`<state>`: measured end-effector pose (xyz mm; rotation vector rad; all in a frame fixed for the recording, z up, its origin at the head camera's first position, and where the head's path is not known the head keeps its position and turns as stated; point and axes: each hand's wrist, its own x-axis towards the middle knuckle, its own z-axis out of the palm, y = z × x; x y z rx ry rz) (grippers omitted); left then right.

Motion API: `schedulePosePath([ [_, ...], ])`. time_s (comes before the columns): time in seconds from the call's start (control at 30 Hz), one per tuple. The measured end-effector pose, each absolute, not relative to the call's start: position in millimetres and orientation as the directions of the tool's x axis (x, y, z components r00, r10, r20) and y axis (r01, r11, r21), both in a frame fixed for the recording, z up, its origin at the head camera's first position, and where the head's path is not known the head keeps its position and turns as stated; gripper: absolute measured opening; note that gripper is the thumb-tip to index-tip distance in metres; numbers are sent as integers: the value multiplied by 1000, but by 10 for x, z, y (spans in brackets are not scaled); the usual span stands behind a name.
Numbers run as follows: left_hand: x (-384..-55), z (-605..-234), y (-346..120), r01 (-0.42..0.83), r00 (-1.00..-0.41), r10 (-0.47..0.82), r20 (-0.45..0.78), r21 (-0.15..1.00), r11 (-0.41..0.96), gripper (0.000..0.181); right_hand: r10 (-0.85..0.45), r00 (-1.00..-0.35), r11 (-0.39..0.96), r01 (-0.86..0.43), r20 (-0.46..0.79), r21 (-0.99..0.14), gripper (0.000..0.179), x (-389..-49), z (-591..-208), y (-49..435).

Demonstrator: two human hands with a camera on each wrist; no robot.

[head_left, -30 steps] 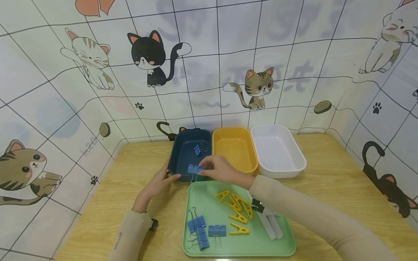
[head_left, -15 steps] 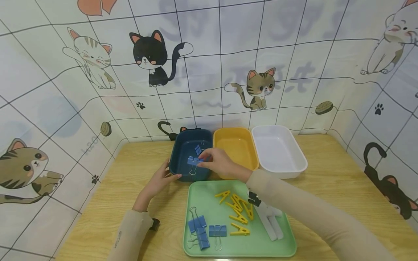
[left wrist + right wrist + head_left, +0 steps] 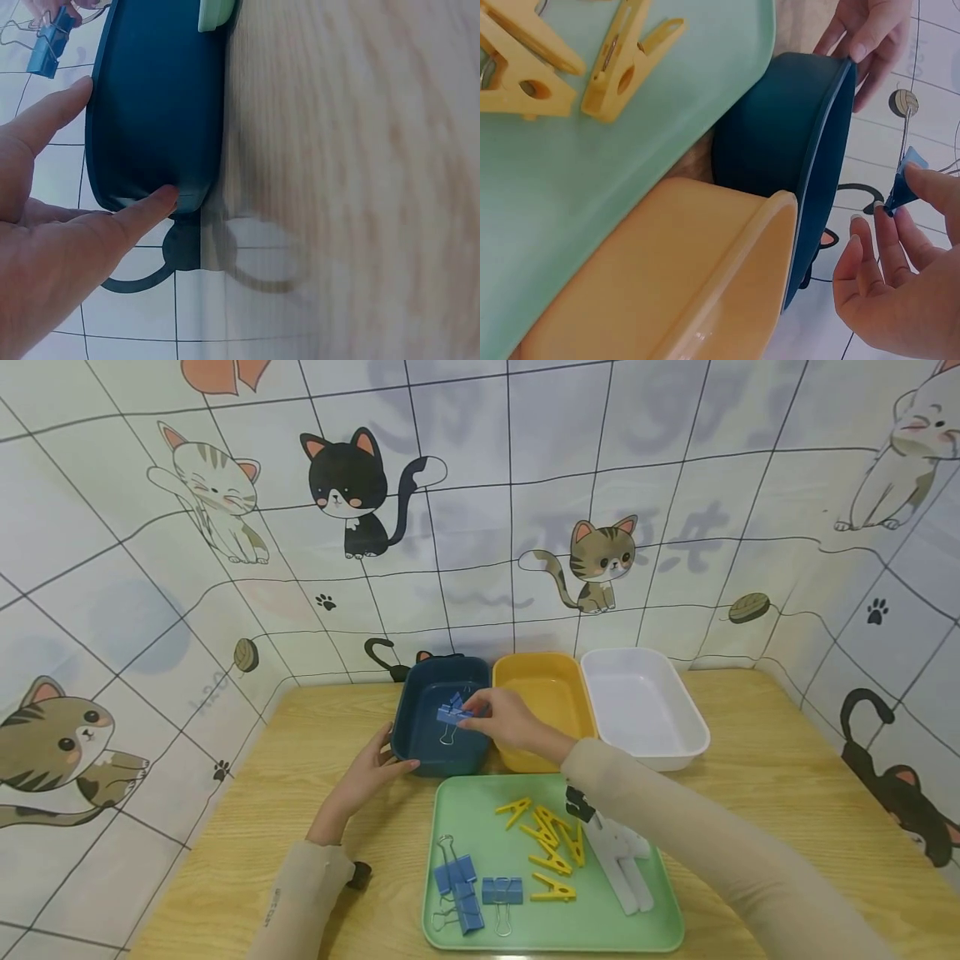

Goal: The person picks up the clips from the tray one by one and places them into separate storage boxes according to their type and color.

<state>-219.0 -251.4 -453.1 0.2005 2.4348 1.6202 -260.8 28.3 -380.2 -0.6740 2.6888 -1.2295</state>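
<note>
My right hand (image 3: 512, 720) pinches a blue binder clip (image 3: 453, 715) between thumb and fingers, over the dark blue bin (image 3: 408, 718). In the right wrist view the binder clip (image 3: 906, 180) is above the bin's rim, with its wire handles sticking out. Another blue binder clip (image 3: 456, 699) inside the bin is partly covered by the held one. My left hand (image 3: 363, 781) rests its straight fingers against the bin's front left corner. In the left wrist view one finger of the left hand (image 3: 75, 225) touches the bin's rim and another its side.
Right of the dark blue bin stand a yellow bin (image 3: 543, 666) and a white bin (image 3: 645, 702). A green tray (image 3: 600, 935) in front bears several blue binder clips (image 3: 502, 890), yellow clothespins (image 3: 553, 887) and white pieces (image 3: 626, 868). A cat-print wall (image 3: 480, 527) rises behind.
My right hand has moved the binder clip away from the bin's front edge, farther back over its middle. The left hand has stayed at the bin's corner.
</note>
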Motion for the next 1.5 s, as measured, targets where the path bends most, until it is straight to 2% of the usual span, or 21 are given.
schedulePosePath([
  [0.27,-2193,-4535,-2521,16,-964,253,-79,935,355,95,-432,-897,587,-358,93,-726,27,-2718,-3796,276],
  [0.63,-2185,-4516,-2506,-5,-966,240,-97,935,356,95,-402,-912,617,-336,82,-712,28,-2859,-3809,266],
  [1.5,-2208,-4516,-2515,8,-962,258,-94,930,367,91,-379,-925,694,-272,-17,-667,32,-3045,-3827,123],
])
